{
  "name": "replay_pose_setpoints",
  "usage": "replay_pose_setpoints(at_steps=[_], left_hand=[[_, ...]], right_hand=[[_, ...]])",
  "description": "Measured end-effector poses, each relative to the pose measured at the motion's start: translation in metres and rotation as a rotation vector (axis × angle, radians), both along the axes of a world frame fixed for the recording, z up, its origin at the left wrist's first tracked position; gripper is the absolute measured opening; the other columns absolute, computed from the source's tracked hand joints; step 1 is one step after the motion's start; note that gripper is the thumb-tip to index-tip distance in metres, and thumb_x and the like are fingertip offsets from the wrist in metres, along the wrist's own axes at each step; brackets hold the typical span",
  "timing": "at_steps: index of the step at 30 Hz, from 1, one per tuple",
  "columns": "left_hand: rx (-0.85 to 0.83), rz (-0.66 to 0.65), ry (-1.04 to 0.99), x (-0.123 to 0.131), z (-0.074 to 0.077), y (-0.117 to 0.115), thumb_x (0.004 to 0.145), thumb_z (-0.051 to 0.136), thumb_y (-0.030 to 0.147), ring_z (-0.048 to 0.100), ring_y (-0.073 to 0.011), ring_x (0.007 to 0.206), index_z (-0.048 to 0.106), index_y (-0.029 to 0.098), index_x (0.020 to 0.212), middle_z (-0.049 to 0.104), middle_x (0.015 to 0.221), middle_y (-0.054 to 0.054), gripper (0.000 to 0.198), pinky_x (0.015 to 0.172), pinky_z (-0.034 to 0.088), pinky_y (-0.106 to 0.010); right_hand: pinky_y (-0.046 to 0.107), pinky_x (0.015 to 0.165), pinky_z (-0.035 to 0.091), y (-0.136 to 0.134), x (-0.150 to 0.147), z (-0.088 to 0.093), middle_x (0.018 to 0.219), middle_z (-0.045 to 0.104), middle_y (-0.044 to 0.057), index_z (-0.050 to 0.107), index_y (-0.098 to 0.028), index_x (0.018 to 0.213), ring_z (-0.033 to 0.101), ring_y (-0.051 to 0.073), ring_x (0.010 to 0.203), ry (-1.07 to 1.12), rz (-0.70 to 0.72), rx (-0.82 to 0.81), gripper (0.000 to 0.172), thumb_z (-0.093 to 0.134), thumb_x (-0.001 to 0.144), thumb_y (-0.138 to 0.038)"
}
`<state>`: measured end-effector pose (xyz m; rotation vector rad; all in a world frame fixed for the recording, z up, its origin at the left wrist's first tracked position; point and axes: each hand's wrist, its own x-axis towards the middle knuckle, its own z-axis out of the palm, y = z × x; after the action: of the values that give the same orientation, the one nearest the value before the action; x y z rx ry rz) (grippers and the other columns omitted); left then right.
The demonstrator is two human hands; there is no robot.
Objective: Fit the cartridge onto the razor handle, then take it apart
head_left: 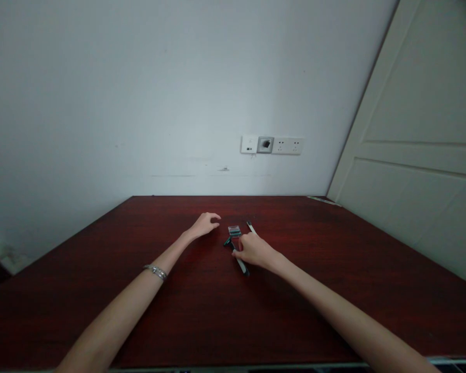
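My right hand (253,249) has its fingers closed around the neck of a razor (241,266), which lies at a slant close to the tabletop. The razor's dark green head (228,241) points to the far left, its pale handle with a dark end toward me. Just beyond the head sits a small clear case (234,231) with dark strips in it, perhaps blade cartridges. A second slim pale handle with a dark tip (250,226) shows behind my right hand, partly hidden by it. My left hand (206,224) hovers left of the case, thumb and fingers apart, holding nothing.
The dark red wooden table (171,321) reaches back to a white wall (159,93) with a row of sockets (272,145). A pale panelled door (419,155) leans or stands along the right side. A thin flat strip (323,200) lies at the far right corner.
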<state>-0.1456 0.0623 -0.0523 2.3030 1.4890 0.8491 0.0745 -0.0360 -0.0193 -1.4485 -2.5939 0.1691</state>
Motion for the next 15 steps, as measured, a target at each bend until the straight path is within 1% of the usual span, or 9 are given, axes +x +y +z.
replay_pose_setpoints(at_steps=[6,10,15], left_hand=[[-0.002,-0.014,0.013,0.010,0.001,-0.001,0.071,0.058,0.024,0.059,-0.0204,0.099,0.065,0.016,0.098,0.065,0.105,-0.006,0.029,0.090,0.043,-0.030],[-0.006,-0.019,0.013,0.014,0.002,-0.003,0.071,0.057,0.023,0.059,-0.0204,0.098,0.065,0.015,0.097,0.065,0.104,-0.007,0.029,0.090,0.043,-0.030],[-0.012,-0.011,0.020,0.015,0.003,-0.005,0.072,0.057,0.024,0.059,-0.0204,0.098,0.066,0.015,0.097,0.065,0.104,-0.007,0.029,0.090,0.042,-0.030]], right_hand=[[0.027,0.064,0.045,0.000,-0.005,-0.001,0.076,0.066,0.011,0.067,-0.013,0.073,0.062,0.021,0.071,0.045,-0.024,-0.035,0.024,0.058,0.070,-0.035],[0.028,0.061,0.045,-0.002,-0.007,0.002,0.074,0.066,0.012,0.067,-0.012,0.073,0.062,0.022,0.070,0.041,-0.040,-0.086,0.029,0.064,0.064,-0.039],[0.026,0.058,0.044,-0.003,-0.010,0.004,0.070,0.066,0.010,0.066,-0.013,0.068,0.061,0.021,0.067,0.048,-0.045,-0.093,0.022,0.064,0.063,-0.034]])
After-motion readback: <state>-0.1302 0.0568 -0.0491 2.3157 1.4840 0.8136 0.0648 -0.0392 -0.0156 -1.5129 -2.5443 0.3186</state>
